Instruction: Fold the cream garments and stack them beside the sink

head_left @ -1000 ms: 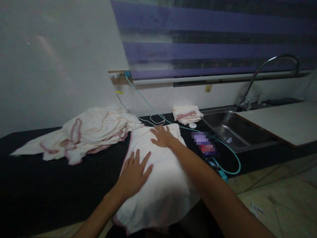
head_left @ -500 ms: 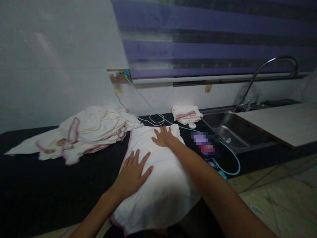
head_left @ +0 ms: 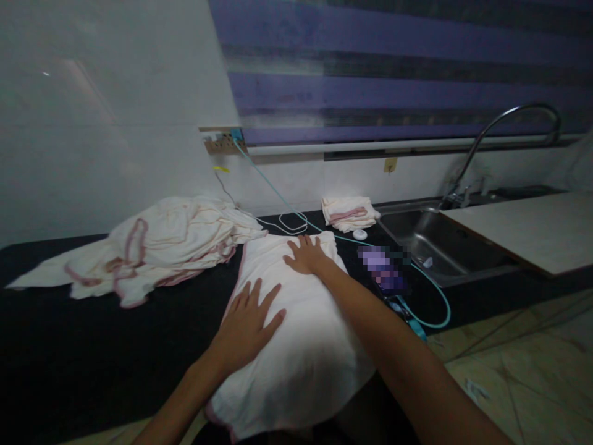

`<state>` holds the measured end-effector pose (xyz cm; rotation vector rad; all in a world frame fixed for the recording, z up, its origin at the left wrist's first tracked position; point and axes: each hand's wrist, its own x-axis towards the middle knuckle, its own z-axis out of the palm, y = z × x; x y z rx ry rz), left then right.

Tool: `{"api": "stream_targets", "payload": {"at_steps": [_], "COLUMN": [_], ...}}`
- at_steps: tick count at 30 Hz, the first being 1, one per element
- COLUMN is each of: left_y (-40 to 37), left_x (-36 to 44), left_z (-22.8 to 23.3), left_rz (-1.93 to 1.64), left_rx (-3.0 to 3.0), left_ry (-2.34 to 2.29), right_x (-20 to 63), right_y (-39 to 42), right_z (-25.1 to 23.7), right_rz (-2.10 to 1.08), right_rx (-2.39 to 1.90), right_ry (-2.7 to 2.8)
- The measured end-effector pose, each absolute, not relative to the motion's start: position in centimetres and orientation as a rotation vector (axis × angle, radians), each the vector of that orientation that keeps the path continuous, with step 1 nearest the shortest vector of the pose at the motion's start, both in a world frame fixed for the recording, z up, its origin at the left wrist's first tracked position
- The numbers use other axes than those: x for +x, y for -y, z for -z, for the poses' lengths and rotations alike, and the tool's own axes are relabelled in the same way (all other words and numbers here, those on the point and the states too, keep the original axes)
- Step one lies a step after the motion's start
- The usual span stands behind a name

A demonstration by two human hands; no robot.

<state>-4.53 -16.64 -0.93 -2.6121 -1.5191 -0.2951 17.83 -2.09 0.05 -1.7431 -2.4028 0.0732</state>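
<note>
— Where is the cloth (head_left: pixel 296 346), and what are the hands doing on it?

— It lies spread in the lower middle of the frame, on the dark worktop (head_left: pixel 92 346), with its near edge hanging over the front. The left hand (head_left: pixel 245 324) is flat on the near left part, fingers (head_left: pixel 256 295) spread and pressing down, pinching nothing. The right hand (head_left: pixel 306 254) lies palm down on the far end, fingers spread too.

— How would you do this smoothing well?

— Keep one palm still as an anchor and sweep the other outward from the middle, so creases run off an edge rather than bunch up. The pink hem on the left side should end up straight. I'd watch the overhanging part: the weight may drag the cloth off if both hands lift together.

— Anything close by that could get in the way?

— The pile (head_left: pixel 152 247) of crumpled cloths at centre left almost touches the far left corner. A teal cable (head_left: pixel 430 290) loops just right of the cloth, beside a blurred item I cannot identify. A folded cloth (head_left: pixel 349 213) sits beyond, near the sink (head_left: pixel 440 247).
</note>
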Motion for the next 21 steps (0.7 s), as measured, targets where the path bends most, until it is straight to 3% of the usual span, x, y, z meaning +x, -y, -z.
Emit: {"api": "stream_targets", "payload": {"at_steps": [21], "left_y": [16.48], "left_x": [-4.67], "left_z": [1.32], "left_rz": [0.371], "left_rx": [-2.629], "left_ry": [1.531], "right_x": [17.96], "right_y": [2.07], "right_z": [0.03], "right_rz": [-0.051], "right_rx": [-1.741], "right_ry": [2.410]}}
